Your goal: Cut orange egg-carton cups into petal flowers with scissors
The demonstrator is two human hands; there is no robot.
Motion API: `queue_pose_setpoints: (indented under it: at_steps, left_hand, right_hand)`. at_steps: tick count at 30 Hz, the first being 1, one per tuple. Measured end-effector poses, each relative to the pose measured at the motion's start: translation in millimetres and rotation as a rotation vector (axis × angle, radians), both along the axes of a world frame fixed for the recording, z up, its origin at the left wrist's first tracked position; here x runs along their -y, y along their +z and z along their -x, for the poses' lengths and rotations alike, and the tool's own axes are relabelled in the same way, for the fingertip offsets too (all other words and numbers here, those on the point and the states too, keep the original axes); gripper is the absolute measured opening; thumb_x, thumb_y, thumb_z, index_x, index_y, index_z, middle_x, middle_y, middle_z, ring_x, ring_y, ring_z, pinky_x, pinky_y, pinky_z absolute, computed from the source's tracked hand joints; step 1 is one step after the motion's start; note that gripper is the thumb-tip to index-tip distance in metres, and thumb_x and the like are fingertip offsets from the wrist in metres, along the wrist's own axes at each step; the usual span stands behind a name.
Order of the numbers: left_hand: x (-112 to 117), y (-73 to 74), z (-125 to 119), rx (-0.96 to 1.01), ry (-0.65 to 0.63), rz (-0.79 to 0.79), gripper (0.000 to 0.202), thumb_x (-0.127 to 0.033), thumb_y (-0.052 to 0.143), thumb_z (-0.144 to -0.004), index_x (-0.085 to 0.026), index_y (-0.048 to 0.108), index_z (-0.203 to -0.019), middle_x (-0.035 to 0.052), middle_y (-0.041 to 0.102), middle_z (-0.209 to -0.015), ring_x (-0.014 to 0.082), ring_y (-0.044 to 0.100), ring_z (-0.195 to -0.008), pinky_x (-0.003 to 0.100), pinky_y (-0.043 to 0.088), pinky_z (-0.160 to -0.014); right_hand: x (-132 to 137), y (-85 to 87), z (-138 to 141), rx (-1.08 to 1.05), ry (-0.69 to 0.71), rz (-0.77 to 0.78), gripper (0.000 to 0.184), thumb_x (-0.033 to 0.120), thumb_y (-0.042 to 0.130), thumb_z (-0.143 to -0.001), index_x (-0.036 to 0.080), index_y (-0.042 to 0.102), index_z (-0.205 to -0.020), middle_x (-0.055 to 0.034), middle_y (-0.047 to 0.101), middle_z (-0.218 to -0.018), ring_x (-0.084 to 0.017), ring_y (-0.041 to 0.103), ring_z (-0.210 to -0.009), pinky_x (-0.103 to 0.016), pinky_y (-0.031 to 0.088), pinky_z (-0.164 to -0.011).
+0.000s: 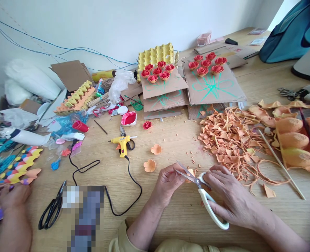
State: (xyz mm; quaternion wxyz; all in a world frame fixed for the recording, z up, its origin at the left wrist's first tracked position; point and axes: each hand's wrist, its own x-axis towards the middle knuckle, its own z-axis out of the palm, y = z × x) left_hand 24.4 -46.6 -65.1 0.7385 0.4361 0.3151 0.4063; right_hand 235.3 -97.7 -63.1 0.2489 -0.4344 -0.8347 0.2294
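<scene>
My right hand (229, 194) grips white-handled scissors (213, 209), fingers and thumb through the loops, with the blades apart and pointing up-left. Between my left hand (169, 180) and the blades is a small orange egg-carton piece (190, 173), pinched at the left fingertips and partly hidden by them. Just beyond my left hand, an orange petal-shaped cup (149, 166) and another similar cup (156, 149) lie on the wooden table (113, 182). Farther back rests a single red paper flower (147, 125).
Orange scraps (223, 140) heap at right beside an egg carton (293, 140) and a thin stick (282, 164). A yellow glue gun (123, 144), black scissors (52, 211) and red paint (129, 118) lie left. Red flowers stand on cardboard (212, 84). Another person's hands (13, 197) work at far left.
</scene>
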Motion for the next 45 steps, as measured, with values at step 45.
queue_pose_setpoints:
  at_steps: [45]
  left_hand:
    - [-12,12.3,19,-0.427,-0.049,-0.384,0.008,-0.012,0.071,-0.079,-0.018,0.07,-0.075,-0.0002,0.063,-0.072,0.0151,0.053,-0.077,0.031,0.04,-0.083]
  right_hand:
    - [0,3.1,-1,0.08,0.035,-0.006,0.016,0.034,0.055,-0.096,0.022,0.045,-0.093,-0.0024,0.056,-0.081,-0.022,0.05,-0.075,-0.041,0.037,-0.081]
